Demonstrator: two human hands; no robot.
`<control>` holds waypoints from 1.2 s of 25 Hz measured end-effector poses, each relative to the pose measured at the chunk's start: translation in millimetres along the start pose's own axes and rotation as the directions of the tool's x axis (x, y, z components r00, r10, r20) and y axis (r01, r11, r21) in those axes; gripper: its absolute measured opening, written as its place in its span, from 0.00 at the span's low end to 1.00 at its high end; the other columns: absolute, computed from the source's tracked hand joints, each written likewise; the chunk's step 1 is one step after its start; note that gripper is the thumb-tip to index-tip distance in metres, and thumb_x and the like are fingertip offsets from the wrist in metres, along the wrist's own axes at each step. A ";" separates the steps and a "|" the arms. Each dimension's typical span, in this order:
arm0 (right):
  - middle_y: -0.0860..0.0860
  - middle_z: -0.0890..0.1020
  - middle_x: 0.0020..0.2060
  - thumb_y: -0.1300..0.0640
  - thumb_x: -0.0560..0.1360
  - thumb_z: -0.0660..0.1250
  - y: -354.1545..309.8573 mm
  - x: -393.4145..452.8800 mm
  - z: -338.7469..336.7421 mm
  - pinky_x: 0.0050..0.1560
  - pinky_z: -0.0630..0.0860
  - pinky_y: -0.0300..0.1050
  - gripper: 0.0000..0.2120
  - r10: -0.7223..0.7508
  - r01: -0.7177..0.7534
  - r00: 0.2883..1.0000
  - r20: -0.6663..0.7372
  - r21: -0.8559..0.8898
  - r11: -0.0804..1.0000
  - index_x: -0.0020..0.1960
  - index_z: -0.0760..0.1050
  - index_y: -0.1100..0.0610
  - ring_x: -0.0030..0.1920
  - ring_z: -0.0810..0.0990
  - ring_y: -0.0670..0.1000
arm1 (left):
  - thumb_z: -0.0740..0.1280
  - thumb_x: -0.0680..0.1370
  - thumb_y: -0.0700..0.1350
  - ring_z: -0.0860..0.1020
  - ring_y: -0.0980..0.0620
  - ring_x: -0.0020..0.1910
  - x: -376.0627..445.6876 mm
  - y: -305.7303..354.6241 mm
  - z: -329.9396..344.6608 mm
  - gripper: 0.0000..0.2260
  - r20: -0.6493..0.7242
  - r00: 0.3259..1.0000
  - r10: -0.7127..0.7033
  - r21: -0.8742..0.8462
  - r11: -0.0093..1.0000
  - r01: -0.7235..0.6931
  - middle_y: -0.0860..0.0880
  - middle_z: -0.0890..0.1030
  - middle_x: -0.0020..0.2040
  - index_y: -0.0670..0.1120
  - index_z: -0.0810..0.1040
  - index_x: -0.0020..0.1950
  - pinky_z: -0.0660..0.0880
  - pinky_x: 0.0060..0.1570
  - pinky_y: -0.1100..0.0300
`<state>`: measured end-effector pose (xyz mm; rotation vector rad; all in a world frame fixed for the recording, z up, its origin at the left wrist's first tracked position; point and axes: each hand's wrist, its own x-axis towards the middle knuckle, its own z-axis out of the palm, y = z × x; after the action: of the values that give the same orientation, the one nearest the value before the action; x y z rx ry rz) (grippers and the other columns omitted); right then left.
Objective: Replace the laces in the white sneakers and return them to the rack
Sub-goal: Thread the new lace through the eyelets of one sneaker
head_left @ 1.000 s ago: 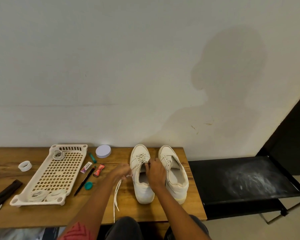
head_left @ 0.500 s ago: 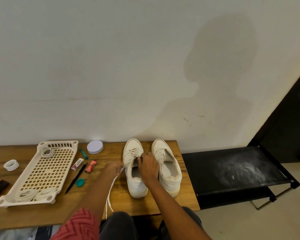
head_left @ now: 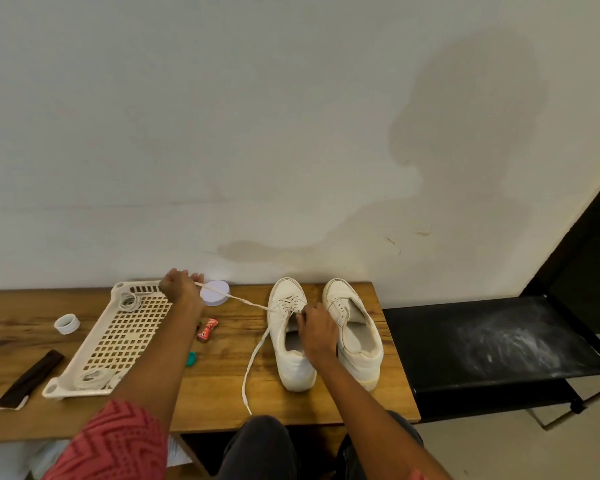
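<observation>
Fingers of L hand (head_left: 181, 287) curled round a flat white shoelace (head_left: 234, 298), pulled taut out to the left over the far end of a cream perforated plastic tray (head_left: 118, 337). R hand (head_left: 317, 332) fingers (head_left: 301, 316) bent, pinching at the lace/eyelet area at the throat of the left white leather sneaker (head_left: 290, 344); exact hold hidden by the hand. Lace runs from L hand to that sneaker's eyelets; its other end hangs loose down the wooden worktop (head_left: 222, 393) to the near edge. Sneaker partly laced near the toe, toe toward wall. Second white sneaker (head_left: 355, 334) just beside it on the right, touching or nearly so, unlaced as far as visible.

Tray holds coiled white laces, one at the far end (head_left: 129, 301), more at the near end (head_left: 92, 377). Btw tray and sneakers: round white lid (head_left: 215, 292), small red packet (head_left: 207, 329), teal cap (head_left: 190, 358) partly behind L forearm. Left of tray: white tape roll (head_left: 66, 323), dark flat strip (head_left: 28, 379). Right of worktop, black low rack shelf (head_left: 492, 344) w/ whitish dust smear.
</observation>
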<state>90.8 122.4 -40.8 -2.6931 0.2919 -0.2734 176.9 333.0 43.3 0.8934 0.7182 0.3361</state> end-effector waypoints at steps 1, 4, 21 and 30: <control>0.53 0.76 0.55 0.52 0.81 0.57 -0.3 -0.3 -0.4 0.41 0.64 0.37 0.13 -0.002 0.002 1.000 0.004 0.001 1.000 0.59 0.74 0.57 0.52 0.77 0.50 | 0.49 0.78 0.32 0.69 0.53 0.30 -3.6 8.2 2.0 0.10 -0.021 0.997 0.068 0.004 0.998 -0.068 0.46 0.71 0.40 0.43 0.67 0.51 0.71 0.28 0.64; 0.53 0.76 0.56 0.51 0.81 0.56 -1.0 -1.1 -0.8 0.41 0.65 0.35 0.14 -0.013 0.013 1.000 0.005 -0.002 1.000 0.61 0.73 0.56 0.52 0.77 0.49 | 0.49 0.80 0.34 0.72 0.56 0.31 -13.0 25.2 9.1 0.11 -0.037 0.966 0.255 0.105 0.963 -0.250 0.47 0.76 0.45 0.47 0.63 0.58 0.68 0.32 0.68; 0.54 0.84 0.46 0.54 0.76 0.67 19.2 19.8 -13.2 0.48 0.75 0.42 0.10 -0.057 0.019 0.992 0.111 0.316 0.948 0.50 0.82 0.59 0.46 0.81 0.51 | 0.63 0.78 0.37 0.78 0.52 0.33 -101.5 -121.3 -6.9 0.09 0.672 0.726 -0.143 0.737 0.227 -0.637 0.39 0.83 0.47 0.37 0.82 0.52 0.78 0.41 0.59; 0.54 0.84 0.47 0.54 0.75 0.68 29.9 23.3 -13.9 0.49 0.75 0.40 0.10 0.031 -0.111 0.985 0.172 0.473 0.874 0.50 0.82 0.59 0.47 0.81 0.50 | 0.62 0.79 0.40 0.79 0.46 0.50 -123.3 -146.9 -0.8 0.09 0.492 0.860 0.137 0.818 0.266 -0.511 0.42 0.82 0.52 0.40 0.80 0.54 0.72 0.43 0.61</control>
<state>105.0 84.8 -37.6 -2.1873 0.2367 -0.0892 84.0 178.5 -22.4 2.2345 0.3250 0.0844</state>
